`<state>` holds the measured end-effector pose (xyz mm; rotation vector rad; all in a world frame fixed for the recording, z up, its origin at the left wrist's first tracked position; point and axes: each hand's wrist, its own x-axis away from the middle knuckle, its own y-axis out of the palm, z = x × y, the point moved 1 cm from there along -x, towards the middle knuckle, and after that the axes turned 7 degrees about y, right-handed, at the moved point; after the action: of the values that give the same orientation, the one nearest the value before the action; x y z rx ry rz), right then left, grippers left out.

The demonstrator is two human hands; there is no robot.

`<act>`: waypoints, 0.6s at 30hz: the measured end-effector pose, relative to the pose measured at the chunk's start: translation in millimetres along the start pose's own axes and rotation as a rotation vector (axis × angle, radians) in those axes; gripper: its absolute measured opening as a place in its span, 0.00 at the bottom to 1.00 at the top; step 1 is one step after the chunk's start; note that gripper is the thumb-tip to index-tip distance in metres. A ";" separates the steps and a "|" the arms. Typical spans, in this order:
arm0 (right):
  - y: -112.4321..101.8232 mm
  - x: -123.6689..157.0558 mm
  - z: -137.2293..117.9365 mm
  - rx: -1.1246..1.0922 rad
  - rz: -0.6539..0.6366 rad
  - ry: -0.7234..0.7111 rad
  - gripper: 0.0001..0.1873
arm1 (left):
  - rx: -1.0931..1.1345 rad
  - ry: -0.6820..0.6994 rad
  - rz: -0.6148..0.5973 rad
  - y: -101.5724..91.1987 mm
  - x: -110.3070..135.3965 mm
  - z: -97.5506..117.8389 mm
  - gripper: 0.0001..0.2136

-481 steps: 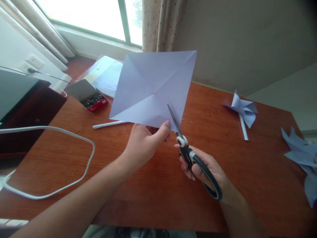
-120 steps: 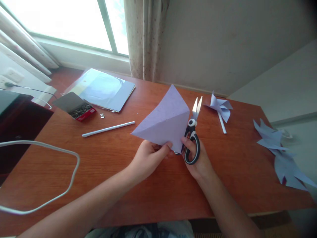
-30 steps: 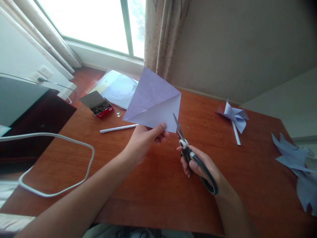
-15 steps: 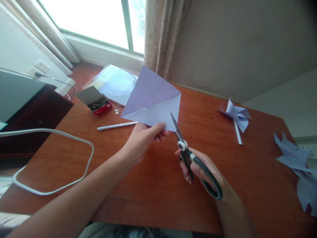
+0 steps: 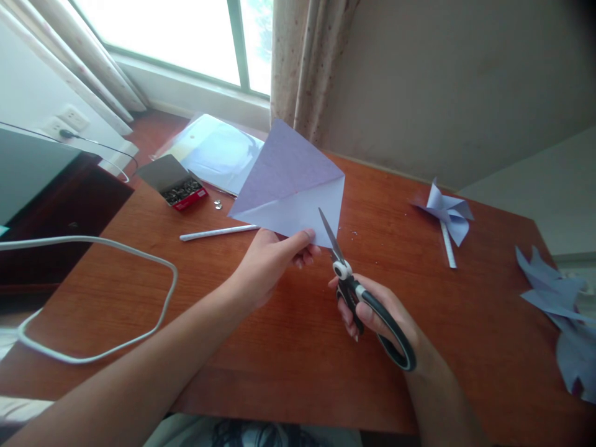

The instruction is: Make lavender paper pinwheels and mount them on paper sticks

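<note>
Paper (image 5: 288, 171) lt purple; scissors (image 5: 343, 270) blk/wht; desk (image 5: 279, 366) red-brn; curtain (image 5: 291, 68) crm w/ spots.

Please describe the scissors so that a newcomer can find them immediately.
Start at the window, then look down to the wooden desk and the right hand above it. This hand holds the scissors, one blade before the paper held by the left hand. Black and white handles and a pointed metal blade set them apart from the paper.
</note>
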<state>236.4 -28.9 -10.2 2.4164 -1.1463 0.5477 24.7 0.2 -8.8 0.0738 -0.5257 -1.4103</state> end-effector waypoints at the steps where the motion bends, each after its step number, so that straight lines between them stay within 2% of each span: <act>1: 0.1 -0.1 0.0 0.001 0.001 -0.003 0.28 | 0.002 0.001 0.000 0.2 0.2 0.1 0.10; 18: 3.0 0.7 -2.0 0.000 0.041 -0.022 0.28 | -0.002 0.013 -0.010 -0.1 -0.3 -0.9 0.09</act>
<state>234.0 -30.1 -7.5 2.4093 -1.2067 0.5355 24.9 0.3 -9.8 0.0837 -0.5135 -1.4191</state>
